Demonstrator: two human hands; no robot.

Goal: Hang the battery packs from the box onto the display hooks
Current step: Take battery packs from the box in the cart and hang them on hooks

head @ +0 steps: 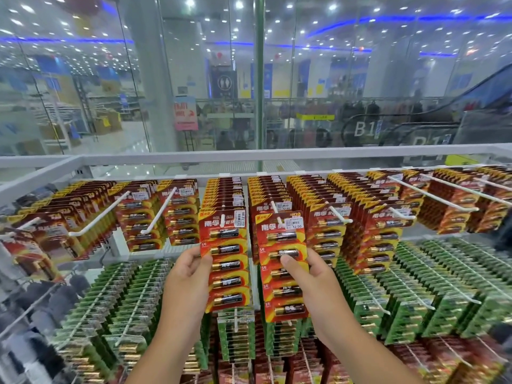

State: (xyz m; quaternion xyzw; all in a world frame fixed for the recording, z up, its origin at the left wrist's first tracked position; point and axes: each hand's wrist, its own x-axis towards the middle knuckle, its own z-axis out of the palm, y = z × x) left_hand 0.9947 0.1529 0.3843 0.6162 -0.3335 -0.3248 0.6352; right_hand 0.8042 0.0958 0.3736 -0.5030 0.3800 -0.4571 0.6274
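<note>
A: Both hands are up at the rack. The left hand [191, 268] grips the left edge of a red battery pack [225, 261], thumb on its front.

B: And the right hand [307, 275] pinches a second red pack [284, 266], thumb over a battery. Both packs upright, side by side.

A: White hooks [98, 217] carry red packs above, green packs [432, 284] below.

B: Glass wall [194, 79] behind, an escalator [415, 117] beyond it.
</note>
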